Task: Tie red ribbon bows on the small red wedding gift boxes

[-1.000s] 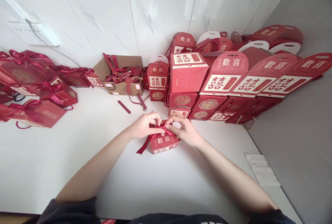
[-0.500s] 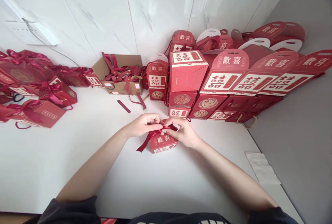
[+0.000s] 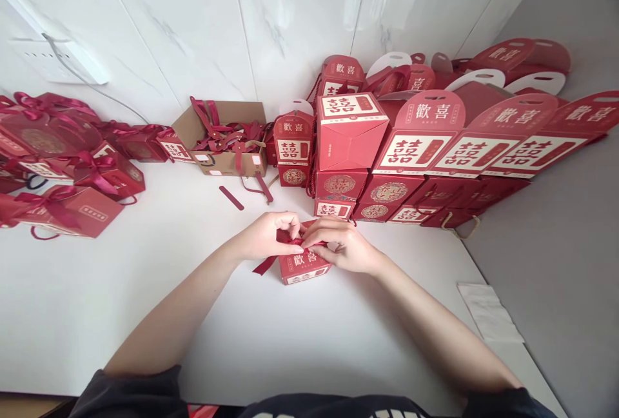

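Observation:
A small red gift box [image 3: 304,267] with white characters stands on the white table [image 3: 145,289] in front of me. A dark red ribbon [image 3: 265,265] runs over its top, and one tail hangs off to the left. My left hand [image 3: 268,235] pinches the ribbon at the box top with curled fingers. My right hand [image 3: 338,245] meets it from the right, fingers closed on the same ribbon. The knot itself is hidden under my fingertips.
Stacked red gift boxes [image 3: 353,131] fill the far right corner. A brown carton of red ribbons [image 3: 225,140] sits by the wall, with loose red strips [image 3: 231,198] in front. Ribboned boxes [image 3: 68,208] lie at the left. A white paper [image 3: 488,321] lies on the grey floor.
My hands have drawn closer together over the box top. The ribbon tail on the left has been pulled in and shows shorter.

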A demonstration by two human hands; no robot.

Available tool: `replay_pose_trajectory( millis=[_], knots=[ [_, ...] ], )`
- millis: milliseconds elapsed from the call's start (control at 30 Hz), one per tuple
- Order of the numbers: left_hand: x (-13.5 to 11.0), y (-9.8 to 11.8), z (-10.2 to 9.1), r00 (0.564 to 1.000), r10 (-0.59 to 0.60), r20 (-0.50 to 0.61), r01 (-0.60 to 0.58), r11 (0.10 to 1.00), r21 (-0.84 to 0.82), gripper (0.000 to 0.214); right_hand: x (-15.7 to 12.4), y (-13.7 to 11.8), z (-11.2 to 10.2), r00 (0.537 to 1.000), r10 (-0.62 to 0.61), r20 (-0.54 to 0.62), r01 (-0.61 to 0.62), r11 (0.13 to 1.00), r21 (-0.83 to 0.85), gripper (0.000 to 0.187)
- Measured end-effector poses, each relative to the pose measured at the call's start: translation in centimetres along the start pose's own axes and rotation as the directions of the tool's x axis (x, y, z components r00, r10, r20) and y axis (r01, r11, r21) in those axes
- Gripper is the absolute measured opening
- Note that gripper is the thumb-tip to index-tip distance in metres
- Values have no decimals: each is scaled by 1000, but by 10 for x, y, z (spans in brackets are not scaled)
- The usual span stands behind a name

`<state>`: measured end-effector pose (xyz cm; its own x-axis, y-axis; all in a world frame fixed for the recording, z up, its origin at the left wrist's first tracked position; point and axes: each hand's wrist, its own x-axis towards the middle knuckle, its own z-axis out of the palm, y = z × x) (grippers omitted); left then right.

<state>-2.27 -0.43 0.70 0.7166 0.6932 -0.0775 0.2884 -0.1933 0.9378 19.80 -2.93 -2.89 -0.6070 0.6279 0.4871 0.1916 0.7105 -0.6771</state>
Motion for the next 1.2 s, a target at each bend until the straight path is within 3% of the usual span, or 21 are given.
replay_pose_trajectory(
  millis=[233, 433, 567, 667, 733, 833, 933, 1033, 1133, 1200],
  knots=[
    [-12, 21, 15, 987, 6, -163, 57, 923, 381, 8, 2, -2, 6, 991, 111, -69, -111, 994, 1, 8],
    [-17, 16, 40, 917, 268, -295, 20, 708, 706, 16, 3, -5, 8, 989, 113, -92, -116, 993, -27, 11],
    [-18, 1, 45, 856, 403, -324, -8, 638, 770, 16, 4, -8, 1, 989, 148, -29, -147, 988, 37, 4],
    [-20, -6, 43, 813, 490, -315, -64, 613, 788, 17, 5, -6, 0, 955, 278, -102, -268, 959, 96, 14],
    [-21, -9, 41, 800, 515, -307, -102, 621, 777, 19, 5, -3, 3, 931, 348, -111, -331, 932, 149, 20],
    [-21, -13, 39, 796, 521, -308, -113, 627, 771, 19, 5, 2, 10, 919, 393, -26, -370, 884, 285, 19],
    [-22, -15, 39, 789, 526, -318, -85, 605, 792, 13, 5, 6, 15, 895, 447, 14, -413, 814, 408, 25],
    [-23, -14, 38, 750, 567, -340, 13, 502, 865, 6, 5, 6, 14, 863, 505, 12, -457, 772, 441, 29],
    [-26, -8, 38, 732, 576, -366, 172, 363, 916, 16, 5, 4, 13, 852, 523, -5, -475, 777, 414, 29],
    [-28, -5, 38, 745, 549, -378, 223, 328, 918, 24, 5, 3, 12, 855, 519, -9, -474, 788, 393, 29]
  ],
)
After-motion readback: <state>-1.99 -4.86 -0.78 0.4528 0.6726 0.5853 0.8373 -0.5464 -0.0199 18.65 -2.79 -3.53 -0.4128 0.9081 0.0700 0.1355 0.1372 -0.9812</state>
